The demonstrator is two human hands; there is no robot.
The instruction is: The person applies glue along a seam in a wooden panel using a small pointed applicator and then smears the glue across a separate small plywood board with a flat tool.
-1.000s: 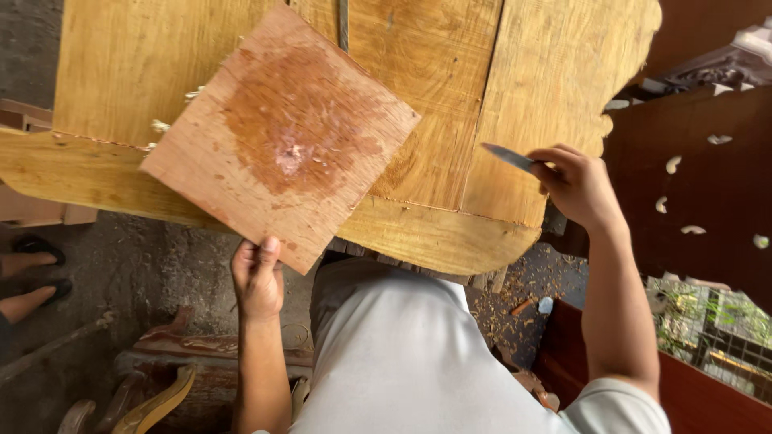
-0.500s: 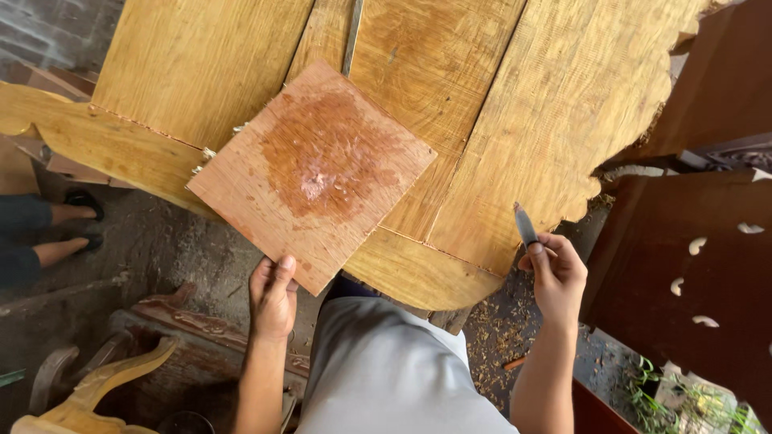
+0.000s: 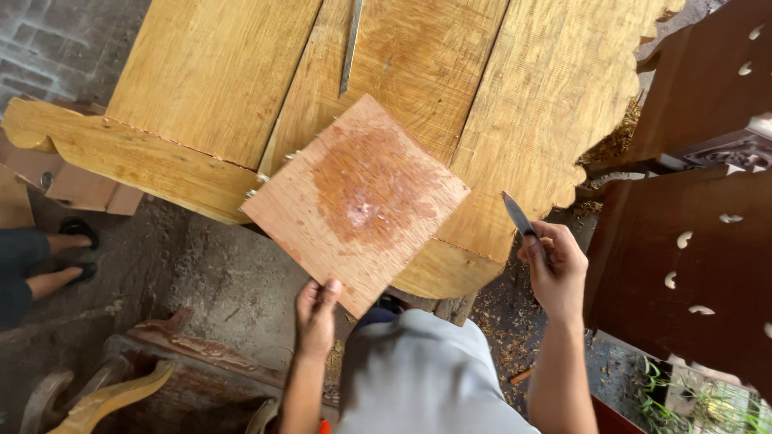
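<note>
A square reddish plywood board (image 3: 358,202) is held by its lower corner in the left hand (image 3: 316,315), the thumb pressed on top and the fingers curled beneath; most of the board lies across the large yellow wooden panel (image 3: 515,104) at the centre of the frame, so its weight appears to be borne by the panel while the hand only steadies it. The board is turned like a diamond, and a darker glossy stain with a pale smeared spot is seen in its middle, the edges being lighter and rough. A small knife (image 3: 518,215) is gripped in the closed right hand (image 3: 553,270) at the lower right, its blade pointed up and left, clear of the panel's scalloped edge. A long metal blade (image 3: 351,47) is seen lying on the panel at the top centre. Sandalled feet of another person (image 3: 72,253) are visible at the left edge
</note>
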